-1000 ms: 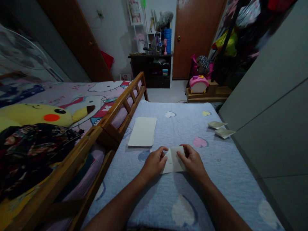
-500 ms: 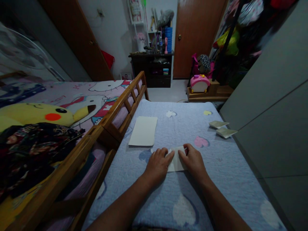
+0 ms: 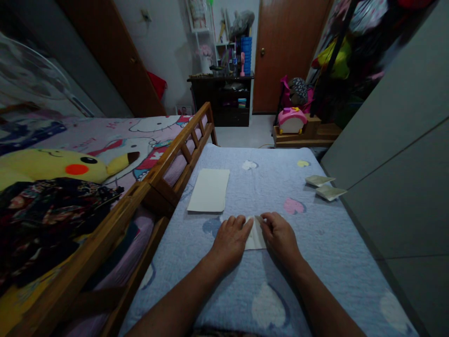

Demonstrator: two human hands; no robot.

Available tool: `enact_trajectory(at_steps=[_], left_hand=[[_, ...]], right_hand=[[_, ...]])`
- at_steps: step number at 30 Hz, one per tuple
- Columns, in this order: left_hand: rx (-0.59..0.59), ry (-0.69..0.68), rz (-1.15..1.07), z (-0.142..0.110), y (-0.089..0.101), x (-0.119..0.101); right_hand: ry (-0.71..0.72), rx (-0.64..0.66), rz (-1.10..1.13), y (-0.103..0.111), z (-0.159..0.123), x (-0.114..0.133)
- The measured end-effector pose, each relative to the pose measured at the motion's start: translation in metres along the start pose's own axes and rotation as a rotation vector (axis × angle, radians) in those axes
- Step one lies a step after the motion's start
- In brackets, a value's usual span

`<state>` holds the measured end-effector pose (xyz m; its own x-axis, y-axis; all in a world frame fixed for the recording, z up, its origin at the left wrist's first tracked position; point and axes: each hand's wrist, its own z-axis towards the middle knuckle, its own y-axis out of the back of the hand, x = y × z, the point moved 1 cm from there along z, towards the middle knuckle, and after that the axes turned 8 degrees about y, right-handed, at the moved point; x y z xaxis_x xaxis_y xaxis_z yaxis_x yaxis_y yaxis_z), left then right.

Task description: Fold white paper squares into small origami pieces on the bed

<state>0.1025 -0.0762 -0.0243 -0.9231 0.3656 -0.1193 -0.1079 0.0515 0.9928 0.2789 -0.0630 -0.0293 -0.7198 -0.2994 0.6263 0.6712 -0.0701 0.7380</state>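
Observation:
A small white sheet of paper (image 3: 257,238) lies on the blue quilted bedspread, and its right side is being folded over toward the middle. My left hand (image 3: 231,237) presses on the paper's left part, fingers bent and thumb along the surface. On the other side, my right hand (image 3: 280,235) pinches the right edge between thumb and fingers, lifting it over. Part of the paper is hidden under both hands. A stack of white paper (image 3: 209,190) lies farther off to the left. Two folded paper pieces (image 3: 330,192) rest near the bed's right edge.
A wooden bed rail (image 3: 178,154) runs along the left side, with a yellow plush toy (image 3: 59,166) and dark patterned cloth (image 3: 45,224) beyond it. A pale cabinet (image 3: 396,164) borders the right. A dark low cabinet (image 3: 222,103) stands at the far wall.
My right hand has moved slightly left, bringing the paper's right edge inward, so less of the sheet's width shows. My left hand stays nearly in place.

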Motion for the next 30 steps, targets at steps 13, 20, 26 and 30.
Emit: enact_trajectory(at_steps=[13, 20, 26, 30], left_hand=[[-0.034, 0.011, -0.081, 0.000, -0.002, 0.003], [-0.039, 0.005, -0.198, 0.000, 0.004, 0.008], [-0.054, -0.018, -0.240, 0.002, 0.006, 0.013], [-0.053, -0.026, -0.213, 0.002, 0.005, 0.012]], right_hand=[[0.355, -0.023, -0.125, -0.002, -0.011, 0.005], [0.388, 0.067, -0.147, 0.002, -0.013, 0.009], [0.394, 0.099, -0.156, 0.005, -0.013, 0.009], [0.402, 0.109, -0.164, 0.005, -0.014, 0.010]])
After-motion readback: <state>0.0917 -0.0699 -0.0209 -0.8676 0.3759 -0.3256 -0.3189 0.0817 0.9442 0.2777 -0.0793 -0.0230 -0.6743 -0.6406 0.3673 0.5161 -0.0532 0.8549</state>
